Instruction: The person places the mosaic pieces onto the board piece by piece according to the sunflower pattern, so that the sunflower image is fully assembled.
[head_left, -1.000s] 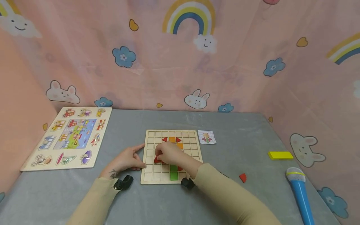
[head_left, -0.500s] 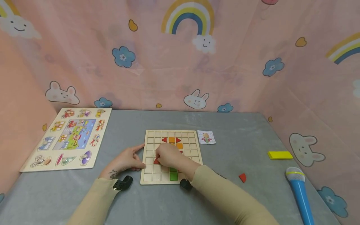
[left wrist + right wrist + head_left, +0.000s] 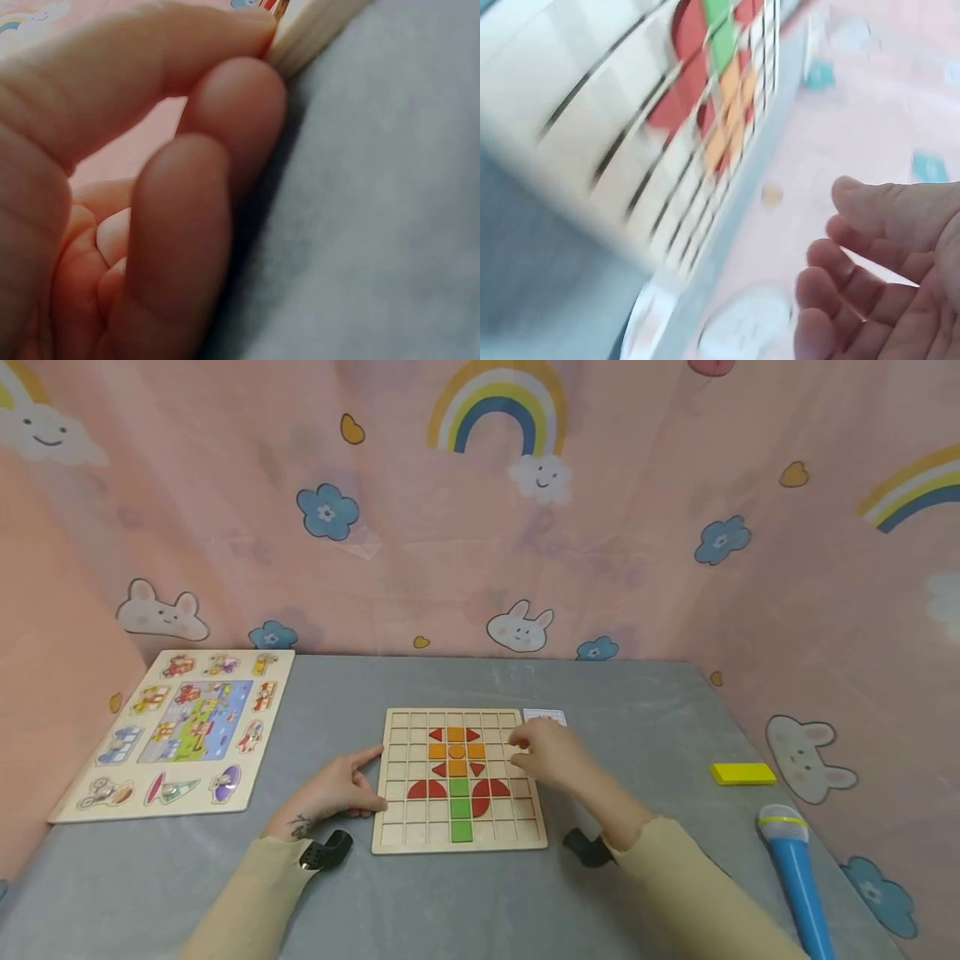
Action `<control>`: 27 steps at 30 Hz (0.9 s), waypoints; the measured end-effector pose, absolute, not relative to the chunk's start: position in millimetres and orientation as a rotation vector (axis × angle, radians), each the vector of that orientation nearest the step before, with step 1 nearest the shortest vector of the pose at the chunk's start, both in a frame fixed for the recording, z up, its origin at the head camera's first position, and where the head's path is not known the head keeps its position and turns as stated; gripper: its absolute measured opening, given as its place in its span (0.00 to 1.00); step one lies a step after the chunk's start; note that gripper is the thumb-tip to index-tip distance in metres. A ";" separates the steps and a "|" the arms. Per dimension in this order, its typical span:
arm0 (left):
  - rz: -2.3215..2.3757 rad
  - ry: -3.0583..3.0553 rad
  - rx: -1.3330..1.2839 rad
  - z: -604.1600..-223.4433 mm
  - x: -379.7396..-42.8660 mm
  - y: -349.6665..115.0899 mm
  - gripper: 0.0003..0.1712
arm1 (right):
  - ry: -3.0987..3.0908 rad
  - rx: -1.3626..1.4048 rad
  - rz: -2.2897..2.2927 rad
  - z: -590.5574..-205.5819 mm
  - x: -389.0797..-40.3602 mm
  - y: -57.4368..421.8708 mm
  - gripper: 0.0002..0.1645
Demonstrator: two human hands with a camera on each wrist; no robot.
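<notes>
A wooden grid board [image 3: 532, 833] lies on the table, bearing red, orange and green pieces. Green squares [image 3: 461, 832] form a column at its lower middle. Red rounded pieces [image 3: 427, 789] lie left of the column, and more red ones [image 3: 491, 788] lie to its right. Orange pieces [image 3: 457, 734] and red triangles stand above. My left hand [image 3: 330, 789] touches the board's left edge with index finger and thumb; the left wrist view shows a fingertip on the wooden edge [image 3: 319, 34]. Over the board's right edge hovers my right hand [image 3: 555, 756], fingers [image 3: 885, 210] loosely bent and holding nothing.
A small pattern card [image 3: 546, 716], partly covered by the right hand, lies by the board's top right corner. A picture puzzle board [image 3: 273, 693] is at left. At right are a yellow block [image 3: 742, 774] and a blue toy microphone [image 3: 798, 877].
My right hand has lifted from the red pieces and moved right, uncovering the middle of the board. The loose red piece on the table is now out of sight. My left hand stays put.
</notes>
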State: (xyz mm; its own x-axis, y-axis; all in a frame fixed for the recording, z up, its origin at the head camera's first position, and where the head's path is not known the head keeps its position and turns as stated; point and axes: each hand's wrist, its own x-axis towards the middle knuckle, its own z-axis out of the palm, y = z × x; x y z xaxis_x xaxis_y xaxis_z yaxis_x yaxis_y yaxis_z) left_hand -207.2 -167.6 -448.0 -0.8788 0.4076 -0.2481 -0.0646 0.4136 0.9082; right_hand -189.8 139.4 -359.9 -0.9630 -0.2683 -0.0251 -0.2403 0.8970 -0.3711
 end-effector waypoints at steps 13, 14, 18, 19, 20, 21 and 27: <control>1.431 2.267 0.248 -448.2 -207.7 -166.0 0.56 | 2.843 0.049 -0.355 -382.3 -134.6 265.0 0.15; 1.429 2.270 0.242 -447.9 -207.9 -166.1 0.56 | 2.836 0.066 -0.339 -384.9 -132.5 267.8 0.14; 1.429 2.267 0.237 -447.8 -207.6 -166.2 0.56 | 2.809 0.135 -0.286 -393.3 -128.4 274.2 0.10; 1.433 2.263 0.230 -447.8 -207.5 -166.1 0.56 | 2.806 0.150 -0.283 -394.4 -127.9 275.0 0.10; 1.434 2.263 0.232 -448.0 -207.5 -166.1 0.56 | 2.807 0.158 -0.281 -395.0 -127.7 275.6 0.10; 1.437 2.262 0.234 -448.2 -207.5 -166.1 0.56 | 2.808 0.166 -0.285 -395.7 -127.6 276.2 0.10; 1.433 2.266 0.244 -448.4 -207.6 -165.7 0.56 | 2.798 0.180 -0.378 -397.1 -128.5 275.2 0.10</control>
State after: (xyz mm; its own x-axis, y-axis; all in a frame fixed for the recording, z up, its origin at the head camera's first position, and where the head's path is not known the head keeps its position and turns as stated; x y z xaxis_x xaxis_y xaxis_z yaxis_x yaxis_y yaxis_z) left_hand -207.6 -165.7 -448.4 -0.8852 0.3760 -0.2739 -0.0864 0.4457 0.8910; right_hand -128.5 275.2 -397.1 -0.9436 0.0821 -0.3207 0.1641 0.9573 -0.2379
